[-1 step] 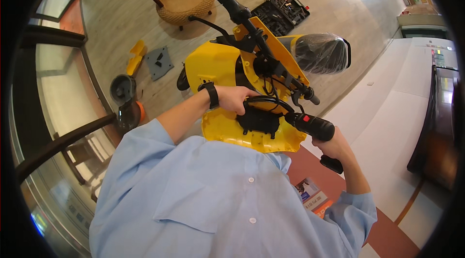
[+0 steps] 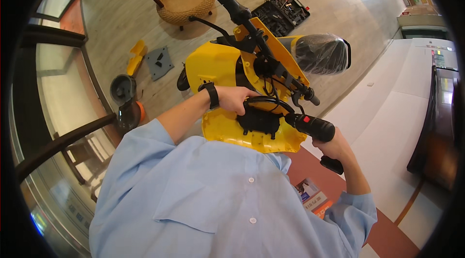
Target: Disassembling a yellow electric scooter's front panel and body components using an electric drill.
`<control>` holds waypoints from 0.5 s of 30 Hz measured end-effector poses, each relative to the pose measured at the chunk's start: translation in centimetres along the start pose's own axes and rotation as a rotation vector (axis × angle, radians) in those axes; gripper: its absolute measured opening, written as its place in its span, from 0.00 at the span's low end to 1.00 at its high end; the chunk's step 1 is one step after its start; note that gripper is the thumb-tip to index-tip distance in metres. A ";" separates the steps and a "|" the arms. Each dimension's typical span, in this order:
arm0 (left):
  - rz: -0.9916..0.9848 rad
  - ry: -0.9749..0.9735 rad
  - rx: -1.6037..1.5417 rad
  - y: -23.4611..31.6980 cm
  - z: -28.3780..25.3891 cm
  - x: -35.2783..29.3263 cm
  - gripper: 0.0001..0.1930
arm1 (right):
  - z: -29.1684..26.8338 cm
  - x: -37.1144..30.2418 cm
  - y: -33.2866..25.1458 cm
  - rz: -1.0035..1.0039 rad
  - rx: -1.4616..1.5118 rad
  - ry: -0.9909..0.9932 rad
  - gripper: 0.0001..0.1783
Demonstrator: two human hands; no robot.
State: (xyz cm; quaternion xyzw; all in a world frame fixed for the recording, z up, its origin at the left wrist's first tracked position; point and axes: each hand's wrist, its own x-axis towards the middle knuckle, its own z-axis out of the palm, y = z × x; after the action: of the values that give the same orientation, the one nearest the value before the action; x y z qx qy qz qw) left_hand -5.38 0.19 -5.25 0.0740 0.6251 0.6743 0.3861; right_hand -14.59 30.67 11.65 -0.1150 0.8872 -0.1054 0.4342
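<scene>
My right hand (image 2: 334, 147) grips a black, red-buttoned drill (image 2: 314, 128); left hand (image 2: 234, 99), can't tell; mid-frame, glossy curved yellow panel (image 2: 221, 128) edges blue shirt (image 2: 227, 171).

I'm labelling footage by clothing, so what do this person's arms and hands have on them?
Both the left hand and right hand are ungloved. The light blue left sleeve and matching right sleeve leave the forearms bare. A black band, perhaps a watch, circles the left wrist; none shows on the right.
</scene>
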 end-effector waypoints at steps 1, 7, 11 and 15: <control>-0.031 -0.001 0.046 0.3 0.0 -0.1 0.38 | 0.0 0.1 0.2 -0.004 -0.001 -0.006 0.15; 0.059 -0.007 0.024 -1.0 0.0 0.4 0.39 | 0.1 0.1 0.1 0.025 -0.039 -0.023 0.15; 0.050 -0.013 -0.008 -1.7 -0.1 0.6 0.39 | 0.3 -0.1 0.3 0.042 0.000 -0.002 0.15; 0.004 -0.006 0.042 -1.0 -0.2 0.3 0.40 | 0.6 -0.5 0.7 0.038 -0.023 0.014 0.15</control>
State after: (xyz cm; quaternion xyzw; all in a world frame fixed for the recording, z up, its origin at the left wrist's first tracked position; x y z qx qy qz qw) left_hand -5.31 0.18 -6.30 0.0853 0.6377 0.6617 0.3849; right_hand -13.90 31.43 11.44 -0.1024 0.8933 -0.0877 0.4287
